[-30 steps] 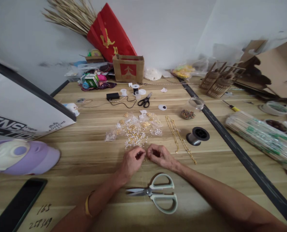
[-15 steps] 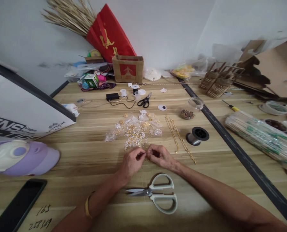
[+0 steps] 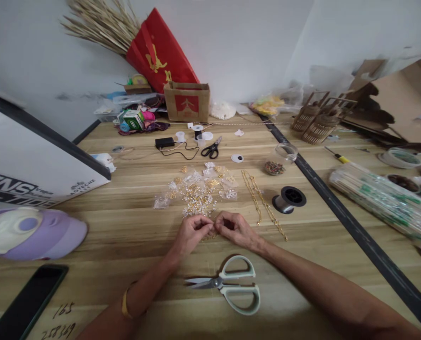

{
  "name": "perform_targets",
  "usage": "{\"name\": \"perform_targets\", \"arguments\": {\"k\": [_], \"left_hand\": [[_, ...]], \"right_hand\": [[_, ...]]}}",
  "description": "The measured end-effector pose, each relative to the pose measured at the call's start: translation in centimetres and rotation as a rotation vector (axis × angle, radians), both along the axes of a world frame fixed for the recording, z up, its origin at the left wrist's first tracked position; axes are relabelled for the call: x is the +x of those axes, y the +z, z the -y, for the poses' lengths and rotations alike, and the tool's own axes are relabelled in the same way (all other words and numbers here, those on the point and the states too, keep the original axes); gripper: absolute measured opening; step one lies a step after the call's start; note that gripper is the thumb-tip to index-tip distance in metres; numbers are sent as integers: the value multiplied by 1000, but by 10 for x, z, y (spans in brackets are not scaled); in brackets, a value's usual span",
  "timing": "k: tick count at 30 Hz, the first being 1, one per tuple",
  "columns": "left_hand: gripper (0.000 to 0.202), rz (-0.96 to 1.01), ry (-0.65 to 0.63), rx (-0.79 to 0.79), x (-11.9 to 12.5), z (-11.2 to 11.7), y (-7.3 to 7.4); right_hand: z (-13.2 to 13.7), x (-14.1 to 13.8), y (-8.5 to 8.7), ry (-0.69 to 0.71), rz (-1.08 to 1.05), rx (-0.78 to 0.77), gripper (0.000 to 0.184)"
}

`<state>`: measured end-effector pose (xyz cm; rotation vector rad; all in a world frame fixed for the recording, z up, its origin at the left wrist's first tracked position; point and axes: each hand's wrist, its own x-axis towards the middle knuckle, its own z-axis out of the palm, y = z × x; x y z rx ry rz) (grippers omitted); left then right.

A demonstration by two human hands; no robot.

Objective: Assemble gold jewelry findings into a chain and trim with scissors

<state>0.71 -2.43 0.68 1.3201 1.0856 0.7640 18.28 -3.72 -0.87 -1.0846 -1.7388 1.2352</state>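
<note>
My left hand (image 3: 191,232) and my right hand (image 3: 233,227) meet fingertip to fingertip low on the wooden table (image 3: 132,236), both pinched on a tiny gold piece (image 3: 213,233) that is too small to make out. A short bit of gold chain (image 3: 207,239) trails under my left fingers. Just beyond the hands lies a heap of small gold and white beads and findings in clear bags (image 3: 199,189). A long gold chain (image 3: 263,203) lies to the right of my right hand. Pale green-handled scissors (image 3: 231,283) lie between my forearms.
A wire spool (image 3: 289,198) and a bead jar (image 3: 280,160) stand right of the heap. Black scissors (image 3: 211,148), small spools and a black box with a cord sit further back. A purple cap (image 3: 37,233), a phone (image 3: 26,302) and a white board (image 3: 29,156) are at left. A bagged stick bundle (image 3: 383,198) lies at right.
The hands stay pinched together at the same spot; my left fingers have curled a little tighter toward the right hand. The view has shifted slightly.
</note>
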Motion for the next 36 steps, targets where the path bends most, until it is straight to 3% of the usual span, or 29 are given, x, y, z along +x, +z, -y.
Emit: {"name": "perform_targets", "arguments": {"k": [5,18,25,36], "left_hand": [[17,94,39,-116,-2,-3,4],[20,144,88,-125,-5,-6,2],[16,124,56,-110,-4,-5,2],[16,136,12,-131,-5,-4,1]], "right_hand": [[-1,0,0,0,-19,3,18],[0,0,1,10,-60,-24,25],[-2,-3,-6,3,-190,-91,28],[-1,-3,2,-10,-163,-79,28]]}}
